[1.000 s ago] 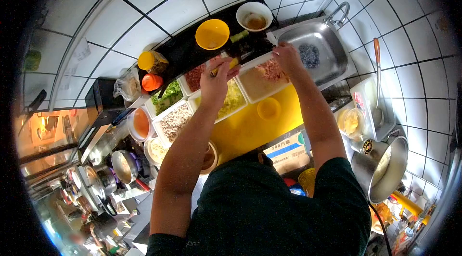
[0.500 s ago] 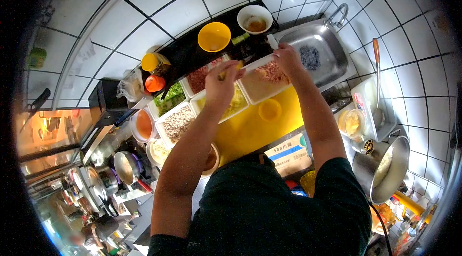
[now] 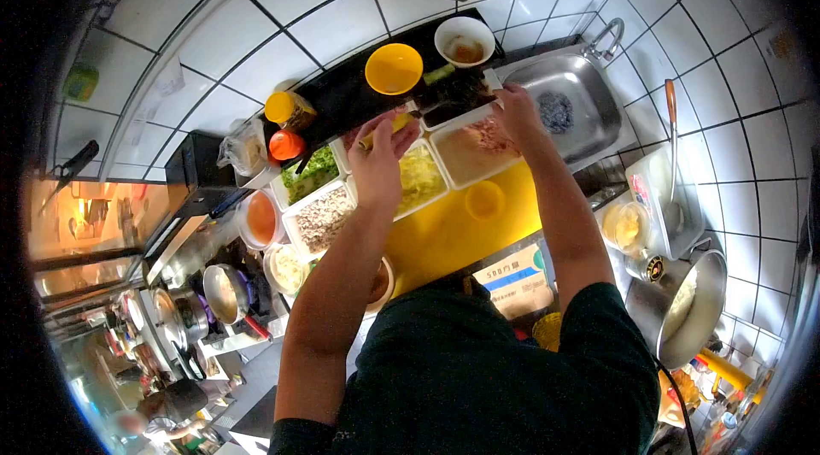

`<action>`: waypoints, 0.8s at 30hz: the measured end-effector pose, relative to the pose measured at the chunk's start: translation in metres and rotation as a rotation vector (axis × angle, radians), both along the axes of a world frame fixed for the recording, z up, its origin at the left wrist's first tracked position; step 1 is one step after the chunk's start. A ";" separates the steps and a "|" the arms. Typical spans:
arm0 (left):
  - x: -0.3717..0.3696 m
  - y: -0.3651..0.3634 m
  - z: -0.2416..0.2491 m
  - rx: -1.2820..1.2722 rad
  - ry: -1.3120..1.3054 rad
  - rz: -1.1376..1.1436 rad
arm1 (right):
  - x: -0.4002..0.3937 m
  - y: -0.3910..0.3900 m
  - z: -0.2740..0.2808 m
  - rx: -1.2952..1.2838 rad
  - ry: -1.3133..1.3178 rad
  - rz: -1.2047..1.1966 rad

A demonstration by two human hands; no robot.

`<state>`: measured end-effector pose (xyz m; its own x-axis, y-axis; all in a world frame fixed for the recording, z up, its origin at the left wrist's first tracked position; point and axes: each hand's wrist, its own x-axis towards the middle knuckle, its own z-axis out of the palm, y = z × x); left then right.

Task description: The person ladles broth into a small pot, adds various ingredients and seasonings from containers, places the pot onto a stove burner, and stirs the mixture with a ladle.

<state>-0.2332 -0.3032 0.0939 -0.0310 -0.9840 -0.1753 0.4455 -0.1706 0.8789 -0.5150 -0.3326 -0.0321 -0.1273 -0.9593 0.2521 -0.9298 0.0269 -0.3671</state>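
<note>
My left hand [image 3: 380, 160] is closed around a slim yellow object [image 3: 401, 121], above the trays of chopped food. Beyond the trays, my right hand [image 3: 518, 113] grips the right end of a white-edged container [image 3: 493, 81] with dark contents. Below that hand is a tray of pinkish minced food [image 3: 474, 147]. A tray of yellow pieces [image 3: 420, 177] lies beside my left hand, and the tray behind it is mostly hidden. Chopped greens [image 3: 312, 173] and pale diced food [image 3: 323, 220] fill trays to the left.
A yellow bowl [image 3: 394, 69] and a white bowl [image 3: 464, 41] stand at the back. The metal sink [image 3: 568, 96] is right of the trays, with a large pot [image 3: 694, 310] farther down. A yellow board [image 3: 444, 237] lies in front. Another person's arm shows at lower left.
The camera view has shifted slightly. The dark-filled container now shows more clearly between my hands, by the back of the trays. My left hand has turned, showing more of the yellow object.
</note>
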 end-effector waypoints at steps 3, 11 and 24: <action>0.005 0.010 0.011 0.006 -0.005 0.024 | 0.009 0.007 0.012 -0.013 -0.045 -0.029; 0.020 0.030 0.020 0.003 0.029 0.059 | 0.044 0.005 0.021 0.113 -0.228 -0.030; 0.026 0.045 0.006 0.005 0.016 0.113 | 0.052 -0.032 -0.015 -0.128 -0.186 -0.095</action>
